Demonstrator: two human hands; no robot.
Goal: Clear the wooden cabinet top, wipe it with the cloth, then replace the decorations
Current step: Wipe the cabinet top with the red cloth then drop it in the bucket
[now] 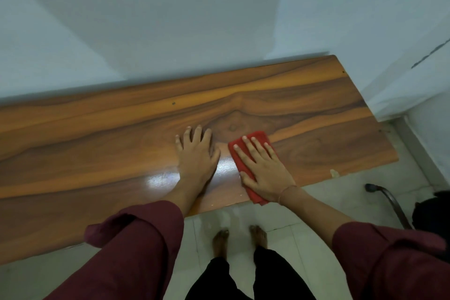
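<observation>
Red folded cloth (246, 161) lies under the flat-fingered right hand (264, 170) on the glossy brown wooden cabinet top (97, 143); left hand (197, 153), spread flat beside it, braces. Best to wipe with even pressure in overlapping strokes.

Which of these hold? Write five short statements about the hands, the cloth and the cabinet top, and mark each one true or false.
1. The right hand lies flat with straight fingers on the red cloth. True.
2. The left hand holds a second cloth. False: it rests bare on the cabinet top, beside the red cloth.
3. Decorations stand on the cabinet top. False: none shows on the part in view.
4. The red cloth reaches the cabinet top's front edge. True.
5. The person wears shoes. False: the feet are bare on the tiled floor.
</observation>
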